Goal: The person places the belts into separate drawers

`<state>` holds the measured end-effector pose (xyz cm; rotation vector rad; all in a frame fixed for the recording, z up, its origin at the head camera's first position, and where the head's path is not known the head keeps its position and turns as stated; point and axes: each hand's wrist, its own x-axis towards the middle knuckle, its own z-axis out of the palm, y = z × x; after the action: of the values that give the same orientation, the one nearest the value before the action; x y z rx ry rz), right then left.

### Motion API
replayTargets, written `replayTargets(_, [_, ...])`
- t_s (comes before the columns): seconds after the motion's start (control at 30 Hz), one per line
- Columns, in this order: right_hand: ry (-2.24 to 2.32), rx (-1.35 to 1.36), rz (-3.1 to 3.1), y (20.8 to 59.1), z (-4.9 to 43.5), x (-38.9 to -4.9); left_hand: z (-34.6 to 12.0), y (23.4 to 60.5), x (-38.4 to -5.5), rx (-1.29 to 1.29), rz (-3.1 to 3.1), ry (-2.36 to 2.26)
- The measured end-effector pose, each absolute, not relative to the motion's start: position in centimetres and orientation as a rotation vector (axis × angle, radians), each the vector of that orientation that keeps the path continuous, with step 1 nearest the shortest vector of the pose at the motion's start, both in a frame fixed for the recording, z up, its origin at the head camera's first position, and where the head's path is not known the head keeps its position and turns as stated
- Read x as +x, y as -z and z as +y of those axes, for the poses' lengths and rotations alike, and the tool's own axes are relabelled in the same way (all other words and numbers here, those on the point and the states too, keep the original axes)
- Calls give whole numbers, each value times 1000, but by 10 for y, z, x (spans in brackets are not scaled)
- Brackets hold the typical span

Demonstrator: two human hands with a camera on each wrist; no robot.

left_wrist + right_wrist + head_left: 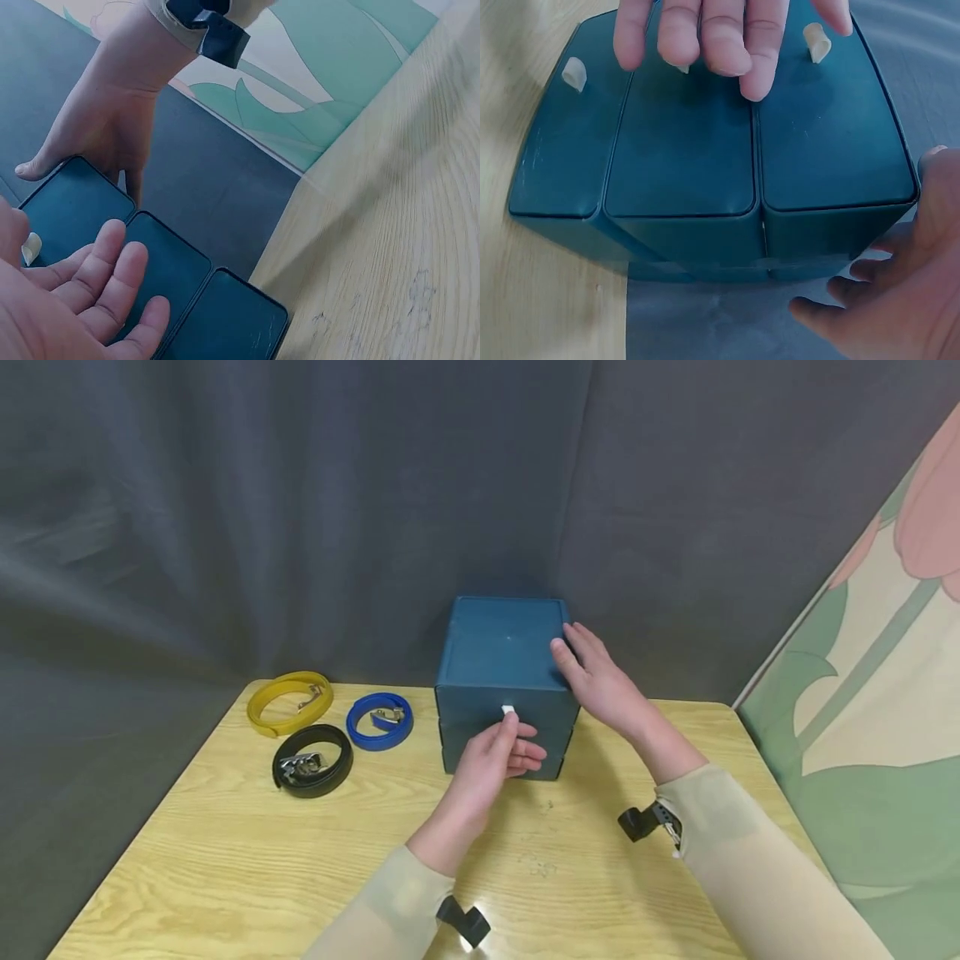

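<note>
A dark teal box [498, 647] with three stacked drawers stands near the back of the table. On its top drawer is a small white pull tab [508, 708], with the thumb of my left hand [480, 767] close to it. The other left fingers stretch loosely across the drawer fronts, as the right wrist view shows. Whether the thumb touches the tab [817, 42] I cannot tell. My right hand [606, 689] lies along the box's upper right edge, its fingers extended down the side and its thumb over the top.
Left of the box lie three coiled belts: yellow [260, 703], black [335, 774] and blue [375, 743], each with a metal buckle. They sit on a wooden table [247, 860]. A dark grey curtain [337, 510] hangs behind, and a floral cloth [877, 718] at the right.
</note>
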<state>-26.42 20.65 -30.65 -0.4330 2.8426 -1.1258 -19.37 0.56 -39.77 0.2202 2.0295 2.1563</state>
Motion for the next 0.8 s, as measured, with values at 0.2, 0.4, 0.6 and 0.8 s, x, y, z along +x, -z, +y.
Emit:
replayTargets(0.2, [1222, -329, 2740, 302, 201, -269, 8, 398, -197, 208, 1931, -2284])
replayTargets(0.4, [1291, -294, 2677, 301, 193, -273, 9, 395, -200, 195, 1846, -2381])
replayTargets(0.6, [1323, -248, 2656, 307, 191, -275, 11, 393, -200, 170, 1807, -2428])
replayTargets(0.8, [1375, -174, 2621, 309, 191, -272, 14, 393, -201, 152, 1794, -2464])
